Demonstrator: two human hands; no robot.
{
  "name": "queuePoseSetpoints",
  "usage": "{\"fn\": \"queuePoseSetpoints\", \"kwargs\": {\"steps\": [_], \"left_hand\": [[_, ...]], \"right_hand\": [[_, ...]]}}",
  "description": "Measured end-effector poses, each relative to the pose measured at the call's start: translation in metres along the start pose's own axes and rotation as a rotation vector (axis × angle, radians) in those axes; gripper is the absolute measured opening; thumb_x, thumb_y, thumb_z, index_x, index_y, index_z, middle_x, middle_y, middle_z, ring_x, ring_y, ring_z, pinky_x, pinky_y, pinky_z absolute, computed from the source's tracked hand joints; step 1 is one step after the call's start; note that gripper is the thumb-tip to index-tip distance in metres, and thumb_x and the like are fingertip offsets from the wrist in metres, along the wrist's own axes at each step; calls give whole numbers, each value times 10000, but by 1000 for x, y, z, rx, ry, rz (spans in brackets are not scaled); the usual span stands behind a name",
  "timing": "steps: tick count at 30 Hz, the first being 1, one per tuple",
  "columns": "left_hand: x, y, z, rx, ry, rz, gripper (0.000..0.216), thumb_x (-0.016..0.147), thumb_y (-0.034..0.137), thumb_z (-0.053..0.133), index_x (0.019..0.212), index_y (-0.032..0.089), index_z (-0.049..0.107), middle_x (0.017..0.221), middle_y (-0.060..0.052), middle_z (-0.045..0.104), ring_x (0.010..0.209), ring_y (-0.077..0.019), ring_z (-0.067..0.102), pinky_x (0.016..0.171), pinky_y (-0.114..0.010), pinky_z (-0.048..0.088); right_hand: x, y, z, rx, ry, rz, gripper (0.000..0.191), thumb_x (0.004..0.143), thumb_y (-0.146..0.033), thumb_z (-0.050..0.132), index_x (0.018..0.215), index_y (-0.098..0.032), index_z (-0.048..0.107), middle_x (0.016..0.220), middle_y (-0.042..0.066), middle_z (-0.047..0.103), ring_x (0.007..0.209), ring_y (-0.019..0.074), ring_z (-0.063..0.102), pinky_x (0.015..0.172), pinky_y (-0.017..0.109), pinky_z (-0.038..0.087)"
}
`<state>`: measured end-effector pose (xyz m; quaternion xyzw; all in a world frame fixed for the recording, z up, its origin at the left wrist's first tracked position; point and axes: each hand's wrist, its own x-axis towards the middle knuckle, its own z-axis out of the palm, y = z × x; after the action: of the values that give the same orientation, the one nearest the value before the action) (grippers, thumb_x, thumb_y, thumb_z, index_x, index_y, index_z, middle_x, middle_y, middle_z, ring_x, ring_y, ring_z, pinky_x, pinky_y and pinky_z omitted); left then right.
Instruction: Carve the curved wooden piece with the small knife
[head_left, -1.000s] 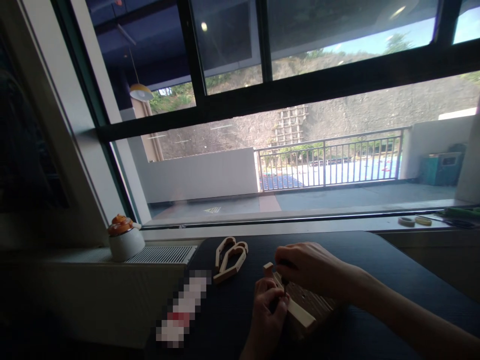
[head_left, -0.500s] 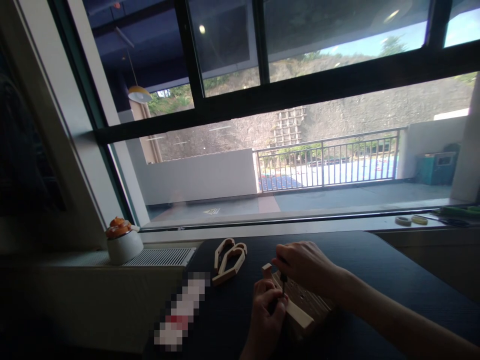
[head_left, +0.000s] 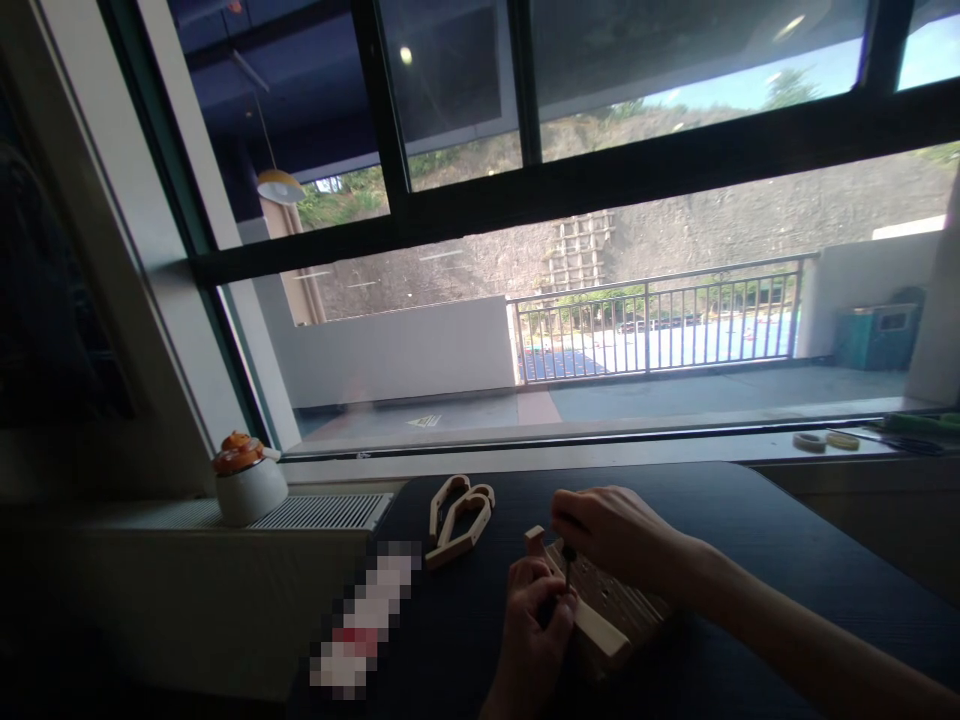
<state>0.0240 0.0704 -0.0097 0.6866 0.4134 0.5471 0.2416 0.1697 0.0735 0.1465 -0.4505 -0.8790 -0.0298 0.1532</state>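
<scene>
My right hand [head_left: 609, 520] is wrapped round the dark handle of a screwdriver [head_left: 569, 570], whose thin shaft points down. Beneath its tip lies a pale wooden strip [head_left: 602, 633], resting on a brown grooved wooden block [head_left: 621, 590]. My left hand [head_left: 534, 625] grips the strip, thumb and fingertips close around the lower end of the shaft. Those fingers hide the tip and whatever it meets. Past the left hand, the strip's far end [head_left: 534, 537] stands up as a small pale piece.
Two curved pale wooden frames [head_left: 463, 525] lie on the dark table [head_left: 750, 540], left of the block. A blurred-out pale item [head_left: 367, 620] is at the table's left edge. Beyond are a white pot with an orange top [head_left: 249, 485] and tape rolls [head_left: 810, 441] on the windowsill.
My right hand has turned very slightly on the screwdriver handle. My left hand, the strip and the block keep their places.
</scene>
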Motion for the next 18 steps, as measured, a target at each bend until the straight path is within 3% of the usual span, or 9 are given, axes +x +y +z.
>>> {"fn": "queuePoseSetpoints", "kwargs": {"steps": [5, 8, 12, 18], "left_hand": [[1, 4, -2, -3, -15, -10, 190, 829, 314, 565, 770, 188, 694, 911, -71, 575, 951, -215, 526, 877, -332, 441], [0, 4, -2, -7, -22, -21, 198, 838, 313, 556, 761, 184, 685, 925, -75, 571, 958, -215, 524, 876, -327, 441], [0, 2, -1, -6, -16, -7, 196, 839, 308, 553, 765, 179, 681, 922, -76, 563, 961, -216, 522, 884, -333, 437], [-1, 0, 0, -8, -10, -7, 176, 835, 289, 560, 768, 178, 678, 922, -74, 557, 958, -213, 521, 882, -328, 436]], "right_hand": [[-1, -3, 0, 21, -29, -48, 247, 904, -337, 422, 777, -202, 584, 688, 10, 639, 577, 117, 545, 515, 232, 244], [-5, -3, -2, 97, -70, -102, 192, 899, -303, 417, 870, -233, 593, 756, 8, 658, 659, 135, 586, 551, 228, 281], [-5, -1, -4, 126, -89, -59, 216, 913, -316, 395, 974, -218, 578, 778, 31, 668, 697, 159, 613, 542, 229, 286], [1, -5, -4, -23, -40, 16, 249, 889, -401, 467, 831, -186, 577, 690, 36, 654, 620, 165, 607, 501, 235, 250]]}}
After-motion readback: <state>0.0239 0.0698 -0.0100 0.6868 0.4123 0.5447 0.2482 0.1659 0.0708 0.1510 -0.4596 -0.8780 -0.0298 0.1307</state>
